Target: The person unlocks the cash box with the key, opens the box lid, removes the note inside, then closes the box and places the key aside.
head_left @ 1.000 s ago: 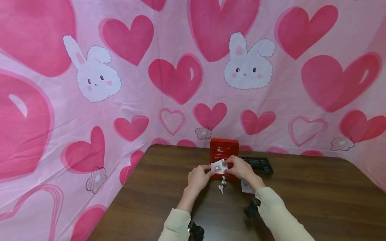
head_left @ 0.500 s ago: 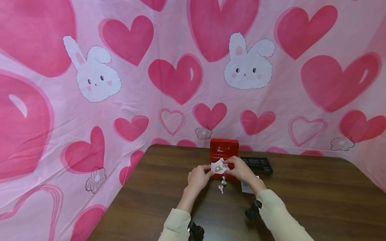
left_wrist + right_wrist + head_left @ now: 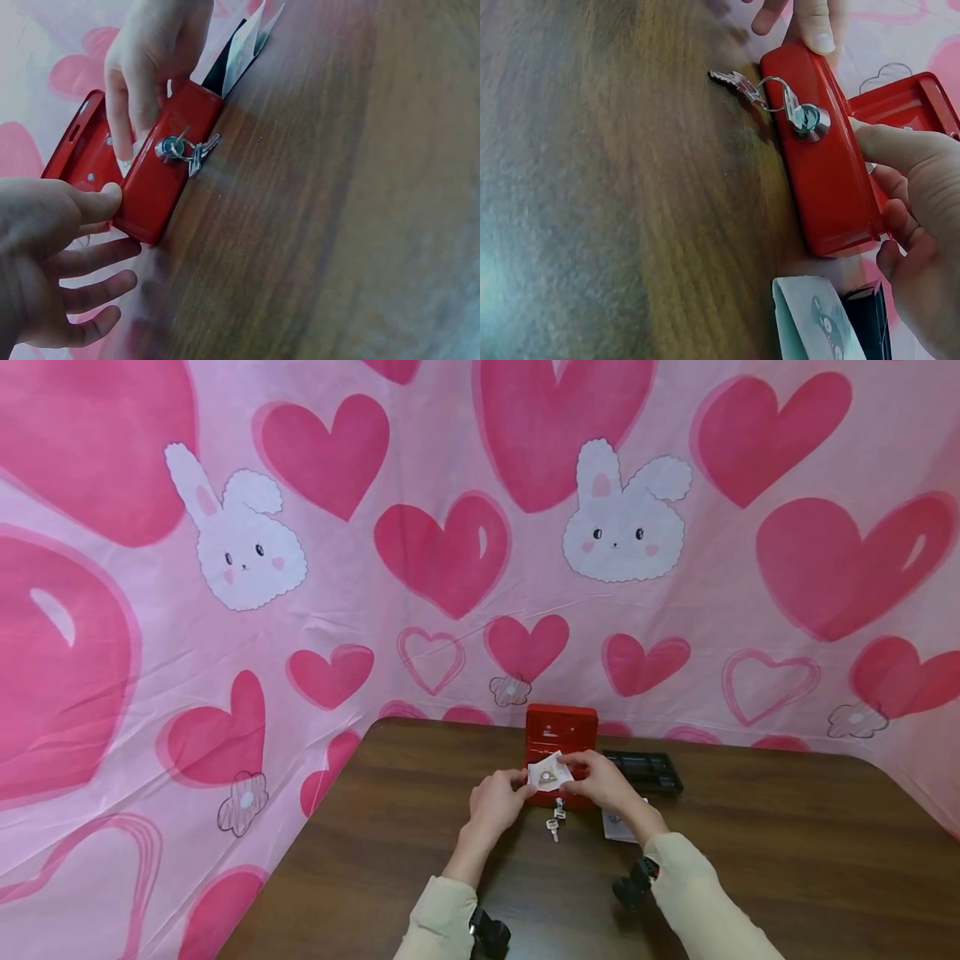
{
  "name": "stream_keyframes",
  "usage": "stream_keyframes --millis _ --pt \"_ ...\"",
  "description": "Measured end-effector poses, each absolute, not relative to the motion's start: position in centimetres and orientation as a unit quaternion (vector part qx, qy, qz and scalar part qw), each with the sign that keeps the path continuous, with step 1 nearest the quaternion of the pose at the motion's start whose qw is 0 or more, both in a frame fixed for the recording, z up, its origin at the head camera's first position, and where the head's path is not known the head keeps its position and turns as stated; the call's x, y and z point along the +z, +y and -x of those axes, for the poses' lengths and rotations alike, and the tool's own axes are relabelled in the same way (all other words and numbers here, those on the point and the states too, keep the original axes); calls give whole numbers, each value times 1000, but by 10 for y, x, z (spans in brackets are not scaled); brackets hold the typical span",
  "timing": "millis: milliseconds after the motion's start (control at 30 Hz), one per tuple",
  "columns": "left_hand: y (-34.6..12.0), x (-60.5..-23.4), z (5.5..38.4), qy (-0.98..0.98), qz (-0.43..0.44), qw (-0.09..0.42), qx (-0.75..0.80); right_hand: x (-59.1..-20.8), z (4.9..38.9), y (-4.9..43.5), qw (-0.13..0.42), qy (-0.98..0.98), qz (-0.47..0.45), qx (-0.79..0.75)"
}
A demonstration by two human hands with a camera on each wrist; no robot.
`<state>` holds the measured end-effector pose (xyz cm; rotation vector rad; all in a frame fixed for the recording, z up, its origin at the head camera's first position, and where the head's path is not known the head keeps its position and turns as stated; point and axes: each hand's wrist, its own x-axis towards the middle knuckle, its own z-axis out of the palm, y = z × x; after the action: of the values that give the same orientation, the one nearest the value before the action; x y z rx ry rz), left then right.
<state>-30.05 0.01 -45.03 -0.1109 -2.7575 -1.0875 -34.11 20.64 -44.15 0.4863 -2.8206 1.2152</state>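
A red cash box [image 3: 558, 720] stands near the back of the table, lid raised toward the wall. My left hand [image 3: 495, 802] grips its front left corner; in the left wrist view the thumb [image 3: 111, 196] lies on the rim and the lower fingers are spread. With its thumb and index finger, my right hand [image 3: 606, 781] pinches a white printed paper [image 3: 550, 772] over the box opening. The box's front wall hides most of that paper in both wrist views. Keys [image 3: 742, 88] hang on a ring from the front lock.
Right of the box lies a black compartment tray [image 3: 645, 772]. In front of the tray is a folded printed paper [image 3: 618, 828], partly covered by my right forearm. A pink heart-patterned cloth [image 3: 442, 560] hangs behind the table.
The paper's upper edge has risen slightly and turned under my right hand. My left hand keeps its place at the box corner. The head view has shifted a little.
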Motion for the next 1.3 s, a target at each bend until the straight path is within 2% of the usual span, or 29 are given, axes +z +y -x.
stream_keyframes --millis 300,533,700,1300 --pt "-1 -451 300 -925 40 78 -369 -444 334 211 36 -903 -130 408" --pt "-1 -451 300 -926 37 80 -368 -440 324 211 90 -890 -107 434" --pt "-2 -451 299 -925 31 76 -371 -438 315 213 109 -883 -98 447" --pt "-4 -451 298 -920 31 74 -383 -432 290 225 139 -873 -94 457"
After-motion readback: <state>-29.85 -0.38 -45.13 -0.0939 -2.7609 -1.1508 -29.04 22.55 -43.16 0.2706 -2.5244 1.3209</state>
